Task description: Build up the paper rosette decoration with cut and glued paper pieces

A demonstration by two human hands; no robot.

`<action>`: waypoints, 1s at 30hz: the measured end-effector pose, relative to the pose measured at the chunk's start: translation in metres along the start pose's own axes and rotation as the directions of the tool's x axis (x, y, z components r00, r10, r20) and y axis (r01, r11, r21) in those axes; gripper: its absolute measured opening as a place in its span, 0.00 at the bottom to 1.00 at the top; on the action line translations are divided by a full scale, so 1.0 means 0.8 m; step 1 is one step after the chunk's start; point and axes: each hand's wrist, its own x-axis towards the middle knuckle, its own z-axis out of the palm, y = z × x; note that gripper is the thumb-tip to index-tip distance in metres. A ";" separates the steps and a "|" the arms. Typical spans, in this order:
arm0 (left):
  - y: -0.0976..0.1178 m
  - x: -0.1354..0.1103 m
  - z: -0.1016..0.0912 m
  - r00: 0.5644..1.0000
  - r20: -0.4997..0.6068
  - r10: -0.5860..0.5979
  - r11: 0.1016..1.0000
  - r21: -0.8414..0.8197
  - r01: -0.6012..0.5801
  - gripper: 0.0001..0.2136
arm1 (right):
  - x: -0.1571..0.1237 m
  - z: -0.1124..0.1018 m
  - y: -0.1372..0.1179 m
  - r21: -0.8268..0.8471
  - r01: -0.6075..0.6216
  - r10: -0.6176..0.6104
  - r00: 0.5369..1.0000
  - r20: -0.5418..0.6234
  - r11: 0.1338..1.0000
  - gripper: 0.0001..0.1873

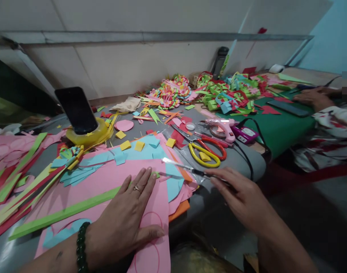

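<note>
Pink paper sheet with drawn circles lies at the near edge of the grey counter; left hand pressed flat on it, grip apart, fingers spread. Right hand just beside the sheet's right edge, grip clamped on a thin silver-bladed craft knife, tip pointing left. Long green paper strip runs up to the left hand. Yellow-handled scissors lie beyond the knife
</note>
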 end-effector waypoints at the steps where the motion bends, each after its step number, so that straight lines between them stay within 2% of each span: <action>1: 0.000 -0.001 0.001 1.000 -0.017 0.001 1.000 0.004 -0.001 0.46 | 0.000 -0.001 -0.002 0.014 -0.031 0.032 0.998 -0.054 0.999 0.14; 3: 0.000 -0.002 0.003 0.998 -0.062 0.003 1.000 0.016 -0.002 0.47 | 0.001 0.002 -0.009 0.057 -0.097 0.101 0.991 -0.087 0.994 0.14; 5: 0.000 -0.003 0.004 0.995 -0.104 0.013 1.000 0.030 -0.010 0.48 | 0.008 0.011 -0.022 0.095 -0.136 0.137 0.991 -0.008 0.986 0.14; 7: 0.001 -0.004 0.004 0.991 -0.133 0.022 0.999 0.043 -0.017 0.48 | 0.021 0.025 -0.038 0.086 -0.128 0.121 0.989 0.081 0.988 0.14; 12: 0.002 -0.004 0.006 0.985 -0.169 0.037 0.997 0.067 -0.026 0.48 | 0.062 0.056 -0.071 -0.120 -0.035 0.065 0.962 0.264 0.992 0.11; 15: 0.000 -0.003 0.008 0.985 -0.168 0.042 0.997 0.071 -0.031 0.48 | 0.069 0.054 -0.068 -0.218 -0.021 0.088 0.949 0.303 0.976 0.08; 18: -0.001 -0.002 0.008 0.989 -0.140 0.038 0.998 0.045 -0.032 0.48 | 0.062 0.026 -0.036 -0.328 -0.165 0.232 0.957 0.175 0.930 0.07; 19: -0.001 -0.002 0.007 0.991 -0.127 0.034 0.999 0.032 -0.031 0.48 | 0.057 0.013 -0.022 -0.360 -0.250 0.298 0.951 0.086 0.899 0.08; 20: -0.001 -0.002 0.005 0.993 -0.116 0.029 0.999 0.019 -0.027 0.48 | 0.051 0.000 -0.008 -0.386 -0.350 0.359 0.932 -0.052 0.853 0.09; 21: -0.001 -0.002 0.003 0.994 -0.105 0.027 1.000 0.006 -0.026 0.48 | 0.045 -0.012 0.004 -0.385 -0.412 0.373 0.911 -0.174 0.826 0.11; 22: -0.001 -0.003 0.002 0.995 -0.096 0.024 1.000 -0.005 -0.025 0.48 | 0.039 -0.021 0.013 -0.379 -0.435 0.369 0.899 -0.236 0.817 0.17; 23: -0.001 -0.003 0.000 0.996 -0.088 0.021 1.000 -0.014 -0.023 0.48 | 0.031 -0.026 0.017 -0.356 -0.434 0.353 0.896 -0.270 0.827 0.20; 25: 0.000 -0.004 -0.002 0.997 -0.073 0.013 1.000 -0.023 -0.015 0.48 | 0.017 -0.026 0.012 -0.279 -0.333 0.272 0.933 -0.237 0.901 0.21; 28: 0.002 -0.007 0.000 0.999 -0.047 0.005 1.000 -0.026 -0.007 0.47 | 0.001 -0.005 -0.013 -0.139 -0.119 0.112 0.992 -0.053 0.983 0.16; 30: 0.002 -0.008 0.003 0.999 -0.037 0.000 1.000 -0.030 -0.002 0.46 | -0.003 0.011 -0.025 -0.097 -0.037 0.041 0.998 0.043 0.995 0.13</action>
